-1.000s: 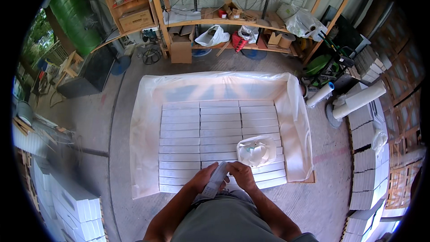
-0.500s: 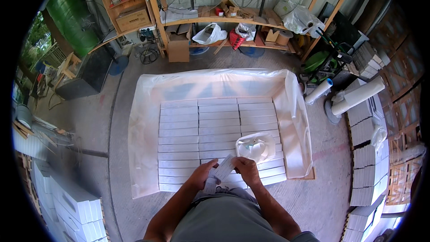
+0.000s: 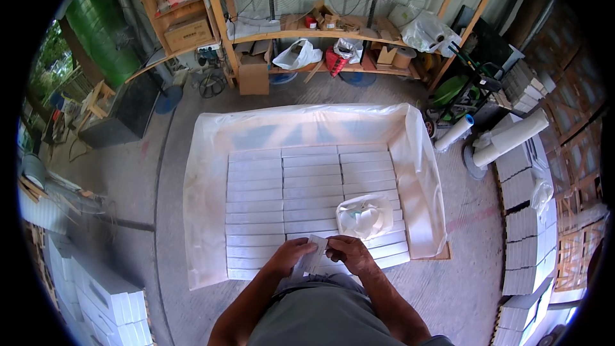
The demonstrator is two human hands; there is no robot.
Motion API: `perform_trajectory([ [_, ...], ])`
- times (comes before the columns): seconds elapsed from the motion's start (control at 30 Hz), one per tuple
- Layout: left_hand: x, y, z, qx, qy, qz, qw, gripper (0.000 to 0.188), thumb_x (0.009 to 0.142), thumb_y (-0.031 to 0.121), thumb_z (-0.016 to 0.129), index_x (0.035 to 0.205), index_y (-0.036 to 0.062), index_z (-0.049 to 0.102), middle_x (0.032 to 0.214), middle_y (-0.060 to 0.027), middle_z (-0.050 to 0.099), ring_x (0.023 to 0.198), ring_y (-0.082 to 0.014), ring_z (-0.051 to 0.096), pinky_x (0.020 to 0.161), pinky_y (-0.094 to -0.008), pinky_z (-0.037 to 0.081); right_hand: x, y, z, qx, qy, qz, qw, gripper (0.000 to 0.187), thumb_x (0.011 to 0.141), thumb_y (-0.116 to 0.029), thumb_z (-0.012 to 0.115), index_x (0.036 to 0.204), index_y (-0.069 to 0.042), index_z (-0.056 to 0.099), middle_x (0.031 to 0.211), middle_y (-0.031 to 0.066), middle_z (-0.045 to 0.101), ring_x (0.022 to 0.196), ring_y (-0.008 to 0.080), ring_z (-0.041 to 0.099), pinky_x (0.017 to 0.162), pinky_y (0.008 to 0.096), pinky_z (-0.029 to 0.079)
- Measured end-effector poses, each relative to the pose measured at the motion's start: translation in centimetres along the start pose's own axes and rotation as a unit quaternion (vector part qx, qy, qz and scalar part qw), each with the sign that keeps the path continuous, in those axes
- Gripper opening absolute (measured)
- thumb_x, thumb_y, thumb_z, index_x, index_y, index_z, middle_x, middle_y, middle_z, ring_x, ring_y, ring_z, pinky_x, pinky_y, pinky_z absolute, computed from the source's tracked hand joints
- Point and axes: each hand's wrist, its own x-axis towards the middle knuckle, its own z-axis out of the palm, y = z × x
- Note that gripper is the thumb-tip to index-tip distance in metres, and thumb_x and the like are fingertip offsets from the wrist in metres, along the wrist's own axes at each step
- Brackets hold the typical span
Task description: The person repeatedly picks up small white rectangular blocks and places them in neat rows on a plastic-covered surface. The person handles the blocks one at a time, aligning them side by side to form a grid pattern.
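My left hand (image 3: 288,257) is closed on a strip of white printed labels (image 3: 315,251), held in front of my waist. The fingers of my right hand (image 3: 351,254) are pinched at the strip's right edge; whether a loose label is between them is too small to tell. Below both hands lie rows of flat white boxes (image 3: 255,196), laid in three columns inside a large crate lined with clear plastic film (image 3: 208,218). A white bag-like container (image 3: 384,213) with crumpled white scraps in it rests on the boxes, just beyond my right hand.
White stacks (image 3: 522,230) stand along the right, and more white stacks (image 3: 118,295) at the lower left. Rolls of film (image 3: 512,136) lean near the crate's right side. At the back is a wooden shelf (image 3: 298,25) with fans, bags and cardboard.
Both hands have drawn closer together. The label strip has swung more upright and moved slightly left, and my right hand has dropped a little, its fingers curling tighter.
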Motion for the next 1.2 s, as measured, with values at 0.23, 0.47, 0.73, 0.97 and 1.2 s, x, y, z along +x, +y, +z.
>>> perform_trajectory([
  [0.23,-0.6,0.5,0.7,0.036,0.012,-0.002,0.999,0.039,0.089,0.024,0.063,0.116,-0.0040,0.060,0.095,-0.0094,0.065,0.078,-0.0166,0.062,0.068,-0.0317,0.050,-0.2,-0.4,0.5,-0.047,0.008,0.001,0.999,0.031,0.090,-0.026,0.064,0.102,0.003,0.066,0.078,0.0033,0.060,0.068,0.0106,0.051,0.064,0.0247,0.041],
  [0.47,-0.3,-0.1,0.1,0.088,0.015,0.016,0.996,0.037,0.088,0.024,0.063,0.114,-0.0034,0.062,0.092,-0.0079,0.065,0.076,-0.0151,0.062,0.068,-0.0299,0.049,0.0,-0.1,0.8,-0.200,0.074,0.002,0.977,0.030,0.086,-0.026,0.069,0.099,0.000,0.071,0.072,0.0012,0.063,0.063,0.0072,0.050,0.059,0.0226,0.041],
  [0.73,-0.6,0.3,0.5,0.192,0.038,0.053,0.979,0.031,0.087,0.023,0.061,0.103,-0.0028,0.065,0.085,-0.0075,0.064,0.072,-0.0135,0.057,0.066,-0.0298,0.046,-0.3,-1.2,1.2,-0.312,0.069,-0.007,0.948,0.031,0.086,-0.026,0.067,0.099,0.001,0.071,0.076,0.0018,0.066,0.068,0.0073,0.056,0.063,0.0233,0.047],
  [0.97,-1.0,0.6,0.7,0.203,0.034,0.065,0.976,0.037,0.084,0.027,0.062,0.101,-0.0052,0.065,0.083,-0.0103,0.064,0.073,-0.0165,0.057,0.067,-0.0314,0.047,0.3,0.6,1.1,-0.378,0.099,-0.068,0.918,0.027,0.085,-0.023,0.067,0.099,0.001,0.070,0.076,0.0054,0.069,0.067,0.0097,0.060,0.065,0.0272,0.050],
  [1.2,-0.6,0.3,1.4,0.319,0.053,0.110,0.940,0.032,0.086,0.026,0.061,0.097,-0.0042,0.064,0.082,-0.0132,0.064,0.073,-0.0165,0.058,0.067,-0.0323,0.047,0.6,3.0,1.0,-0.476,0.171,-0.216,0.835,0.021,0.079,-0.019,0.069,0.092,-0.003,0.070,0.077,0.0151,0.068,0.070,0.0271,0.069,0.066,0.0346,0.054],
])
